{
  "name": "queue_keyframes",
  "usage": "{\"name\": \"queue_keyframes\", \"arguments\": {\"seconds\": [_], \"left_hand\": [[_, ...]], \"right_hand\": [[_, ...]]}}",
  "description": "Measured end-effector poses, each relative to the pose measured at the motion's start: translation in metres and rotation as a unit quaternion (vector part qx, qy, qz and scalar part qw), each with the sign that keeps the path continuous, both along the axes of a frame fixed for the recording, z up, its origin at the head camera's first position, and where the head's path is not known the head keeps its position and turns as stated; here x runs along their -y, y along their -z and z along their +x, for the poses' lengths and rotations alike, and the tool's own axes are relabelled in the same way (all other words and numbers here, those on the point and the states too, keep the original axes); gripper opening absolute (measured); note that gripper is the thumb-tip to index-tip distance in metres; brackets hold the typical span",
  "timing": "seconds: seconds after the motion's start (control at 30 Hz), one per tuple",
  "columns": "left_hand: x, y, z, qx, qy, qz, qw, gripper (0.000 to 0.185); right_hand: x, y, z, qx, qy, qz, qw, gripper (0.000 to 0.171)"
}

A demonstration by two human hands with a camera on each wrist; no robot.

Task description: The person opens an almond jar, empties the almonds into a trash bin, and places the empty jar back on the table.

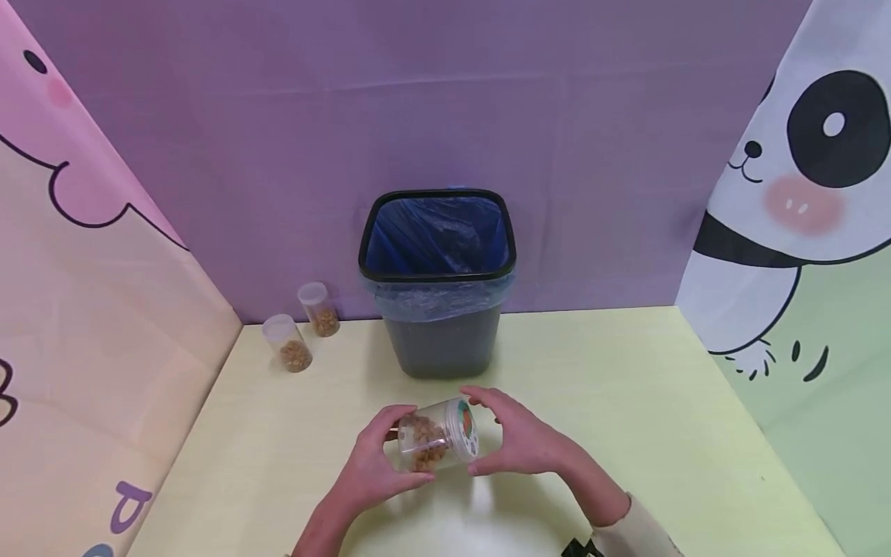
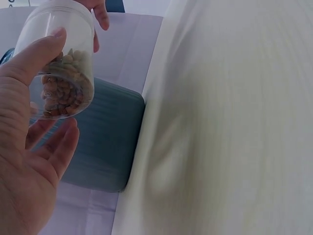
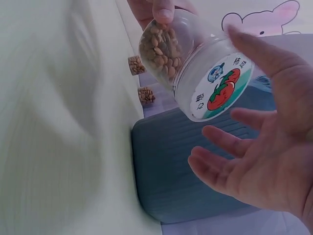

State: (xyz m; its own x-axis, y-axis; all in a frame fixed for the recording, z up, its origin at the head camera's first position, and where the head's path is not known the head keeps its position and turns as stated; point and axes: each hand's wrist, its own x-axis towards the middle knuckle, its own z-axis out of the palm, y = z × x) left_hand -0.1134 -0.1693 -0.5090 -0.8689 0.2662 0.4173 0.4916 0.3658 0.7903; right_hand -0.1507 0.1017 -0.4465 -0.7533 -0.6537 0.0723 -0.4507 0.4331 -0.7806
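A clear plastic jar (image 1: 426, 442) with small brown pellets inside lies tilted on its side in the air over the table, its lid facing right. My left hand (image 1: 376, 456) grips the jar's body near the base, thumb on the near side and fingers on the far side. The white lid (image 3: 217, 83) carries a label with red tomatoes and writing. Around the lid, my right hand (image 1: 518, 433) is spread with thumb and fingers apart; in the right wrist view its fingers (image 3: 227, 139) stand off the lid, with the thumb close by its rim.
A grey trash bin (image 1: 445, 340) with a blue liner bag stands at the back of the table (image 1: 592, 371), beyond the jar. Two smaller clear containers of brown pellets, a nearer one (image 1: 287, 343) and a farther one (image 1: 320, 309), stand at the back left. A purple backdrop rises behind.
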Motion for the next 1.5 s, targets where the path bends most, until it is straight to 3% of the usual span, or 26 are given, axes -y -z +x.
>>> {"name": "queue_keyframes", "arguments": {"seconds": [0.13,0.4,0.53,0.77,0.9,1.03,1.23,1.37,1.5], "left_hand": [[0.0,0.001,0.0,-0.003,-0.007,-0.006,1.0,0.09],[-0.002,0.001,0.0,-0.005,-0.021,-0.021,0.9995,0.09],[-0.002,0.004,0.002,0.0,-0.023,-0.02,0.9996,0.089],[-0.002,0.008,0.003,-0.02,-0.019,-0.022,0.9994,0.091],[-0.004,0.006,0.002,-0.018,-0.022,-0.019,0.9994,0.091],[-0.006,0.006,0.001,-0.018,-0.024,-0.016,0.9994,0.09],[-0.005,0.006,-0.001,-0.011,-0.037,-0.017,0.9991,0.09],[-0.003,0.009,0.001,0.001,-0.046,-0.023,0.9987,0.091],[-0.002,0.01,0.002,0.006,-0.048,-0.02,0.9986,0.091]], "right_hand": [[0.003,-0.001,0.002,0.015,0.033,0.012,0.999,0.084],[0.015,-0.006,0.008,0.01,0.104,0.089,0.991,0.075],[0.017,-0.004,0.008,0.005,0.102,0.086,0.991,0.073],[0.011,0.0,0.006,-0.039,0.042,0.008,0.998,0.087],[0.009,0.001,0.006,-0.048,0.032,-0.007,0.998,0.094],[0.008,0.002,0.007,-0.034,0.056,0.01,0.998,0.092],[0.011,0.002,0.002,-0.03,0.115,0.066,0.991,0.065],[0.013,0.003,0.003,-0.007,0.111,0.098,0.989,0.06],[0.012,0.004,0.003,0.0,0.091,0.085,0.992,0.062]]}}
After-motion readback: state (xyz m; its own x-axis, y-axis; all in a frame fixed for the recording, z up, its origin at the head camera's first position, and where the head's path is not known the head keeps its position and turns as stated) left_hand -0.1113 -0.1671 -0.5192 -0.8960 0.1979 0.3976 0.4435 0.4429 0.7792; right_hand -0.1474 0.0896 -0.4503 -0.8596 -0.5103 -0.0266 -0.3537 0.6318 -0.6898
